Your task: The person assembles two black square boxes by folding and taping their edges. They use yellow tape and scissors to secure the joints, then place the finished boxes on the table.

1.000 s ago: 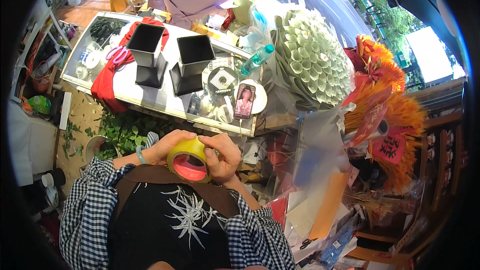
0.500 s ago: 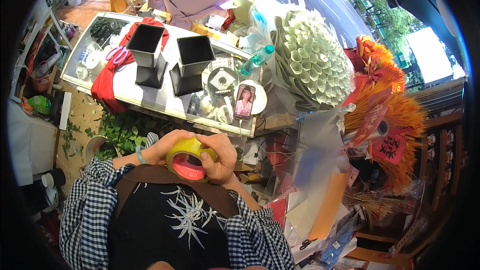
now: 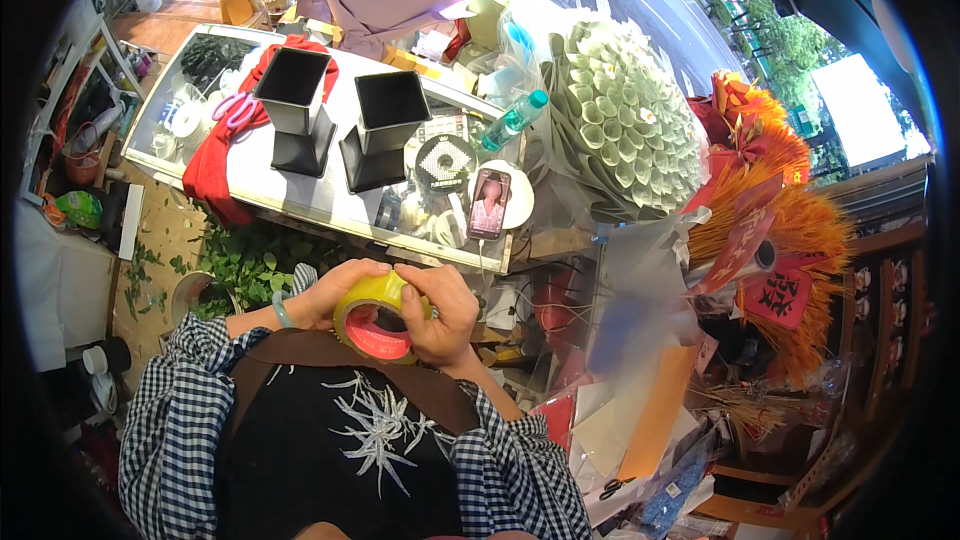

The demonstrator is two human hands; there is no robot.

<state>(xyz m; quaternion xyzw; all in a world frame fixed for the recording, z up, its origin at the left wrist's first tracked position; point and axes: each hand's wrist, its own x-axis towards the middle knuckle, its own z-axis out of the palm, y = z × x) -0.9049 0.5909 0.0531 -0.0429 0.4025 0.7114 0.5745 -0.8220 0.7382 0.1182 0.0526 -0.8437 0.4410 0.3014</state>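
Change: round yellow tape roll with red inside point(image 3: 378, 318) tipped a little more toward right hand than before.
Tape: at chest, between both hands.
Left hand point(image 3: 335, 292): wrapped on left rim.
Right hand point(image 3: 440, 312): clamped on right rim, fingers on top.
Near: glass table point(image 3: 300, 195), two black square vases point(image 3: 340, 120).

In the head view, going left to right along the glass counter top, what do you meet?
Pink-handled scissors → red cloth → left black square vase → right black square vase → phone → green-capped plastic bottle → large pale green paper-cone bouquet.
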